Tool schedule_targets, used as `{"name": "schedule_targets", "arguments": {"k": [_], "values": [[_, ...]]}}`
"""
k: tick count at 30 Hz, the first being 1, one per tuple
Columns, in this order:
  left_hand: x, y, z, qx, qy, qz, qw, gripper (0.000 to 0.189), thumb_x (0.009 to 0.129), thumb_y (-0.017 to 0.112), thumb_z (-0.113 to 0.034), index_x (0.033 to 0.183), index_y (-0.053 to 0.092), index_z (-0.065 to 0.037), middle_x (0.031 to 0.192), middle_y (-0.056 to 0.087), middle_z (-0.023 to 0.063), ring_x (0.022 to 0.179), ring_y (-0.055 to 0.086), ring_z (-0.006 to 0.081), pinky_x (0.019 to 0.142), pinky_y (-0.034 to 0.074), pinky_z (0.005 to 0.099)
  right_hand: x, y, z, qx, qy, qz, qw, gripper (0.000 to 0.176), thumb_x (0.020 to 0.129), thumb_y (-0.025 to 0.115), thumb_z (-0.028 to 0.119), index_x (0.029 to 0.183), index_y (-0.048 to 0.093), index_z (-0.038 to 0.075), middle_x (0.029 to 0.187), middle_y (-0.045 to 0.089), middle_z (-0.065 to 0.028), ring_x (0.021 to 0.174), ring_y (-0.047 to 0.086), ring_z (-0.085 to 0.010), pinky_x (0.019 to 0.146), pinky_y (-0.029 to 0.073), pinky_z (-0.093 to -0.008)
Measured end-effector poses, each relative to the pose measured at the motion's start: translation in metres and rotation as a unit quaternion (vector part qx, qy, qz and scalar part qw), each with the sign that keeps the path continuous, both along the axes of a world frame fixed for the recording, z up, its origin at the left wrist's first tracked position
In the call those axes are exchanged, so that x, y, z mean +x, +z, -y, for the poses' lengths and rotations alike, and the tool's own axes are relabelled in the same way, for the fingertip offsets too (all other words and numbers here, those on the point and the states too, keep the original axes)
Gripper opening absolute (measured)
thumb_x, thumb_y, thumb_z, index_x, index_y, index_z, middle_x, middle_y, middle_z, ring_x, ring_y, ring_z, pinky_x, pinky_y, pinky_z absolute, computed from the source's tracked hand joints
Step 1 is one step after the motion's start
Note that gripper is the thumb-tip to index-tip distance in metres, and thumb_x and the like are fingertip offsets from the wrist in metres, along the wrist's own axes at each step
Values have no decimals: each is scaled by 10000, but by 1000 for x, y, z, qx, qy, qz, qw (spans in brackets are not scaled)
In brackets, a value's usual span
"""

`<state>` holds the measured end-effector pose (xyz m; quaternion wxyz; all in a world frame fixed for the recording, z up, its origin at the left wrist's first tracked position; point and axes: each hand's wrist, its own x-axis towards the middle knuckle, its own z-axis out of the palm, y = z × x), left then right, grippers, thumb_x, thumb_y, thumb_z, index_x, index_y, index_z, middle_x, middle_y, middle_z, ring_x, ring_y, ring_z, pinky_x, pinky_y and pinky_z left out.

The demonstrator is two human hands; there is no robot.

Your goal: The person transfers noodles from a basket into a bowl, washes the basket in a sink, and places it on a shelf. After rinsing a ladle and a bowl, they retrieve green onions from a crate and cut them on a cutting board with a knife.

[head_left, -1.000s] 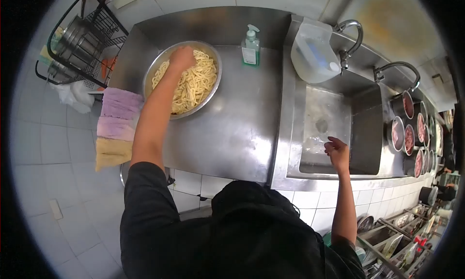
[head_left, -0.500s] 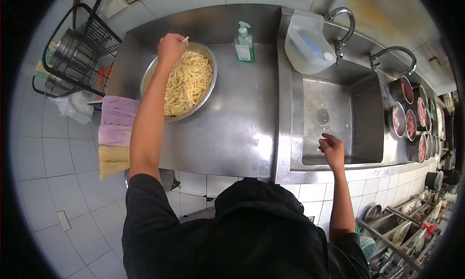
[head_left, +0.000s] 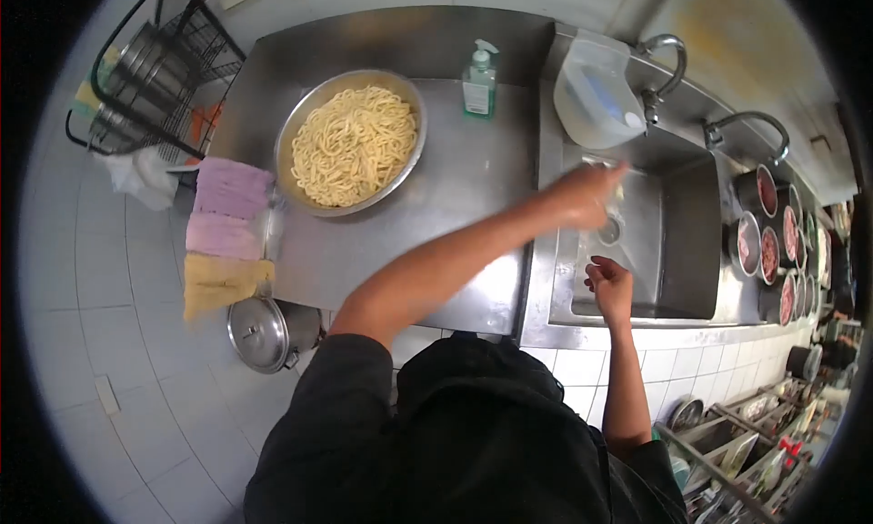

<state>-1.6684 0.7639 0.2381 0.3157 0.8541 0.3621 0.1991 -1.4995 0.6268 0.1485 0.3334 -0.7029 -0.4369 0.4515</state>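
A wide steel bowl [head_left: 416, 156] holds a heap of thick yellow noodles [head_left: 355, 147] on the steel counter at the left. My left hand [head_left: 587, 197] reaches across the counter and is over the sink [head_left: 687, 242], its fingers smeared by motion. A small pale piece [head_left: 619, 193] shows at its fingers' edge; whether the hand grips it I cannot tell. Closer to the sink's front edge hangs my right hand [head_left: 611, 288], fingers loosely bent and apart, with nothing in them. The drain [head_left: 611, 231] lies between the two hands in this view.
A green pump bottle [head_left: 478, 83] stands by the back wall. Beside the taps [head_left: 668, 56] sits a translucent plastic container [head_left: 596, 101]. Several steel pots of meat [head_left: 770, 247] line the right side. Folded cloths [head_left: 227, 229] drape the counter's left edge, above a lidded pot [head_left: 259, 333].
My left hand has swung right from the noodle bowl to the sink; earlier it pinched a small pale piece above the bowl. The right hand stays over the sink's front. The view has shifted slightly.
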Motion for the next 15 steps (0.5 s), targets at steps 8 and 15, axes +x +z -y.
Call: {"name": "schedule_targets", "arguments": {"k": [8,15], "values": [[-161,-5,45,-53,287,202,935,316,851,695,-134,1136,631,-14,984,645,62,868,584,138,752,495,281,-128,-11,-79,182,118,92,972,199,812,623,155,919,693,4,876,683,-188,826,669,-314,741,513,-387],[-329,-38,96,-24,610,237,756,183,874,665,-137,982,659,11,857,628,23,759,545,101,702,452,242,-278,-27,-198,143,93,70,983,443,834,613,336,1001,641,-73,1005,637,-304,994,623,-404,846,505,-429]]}}
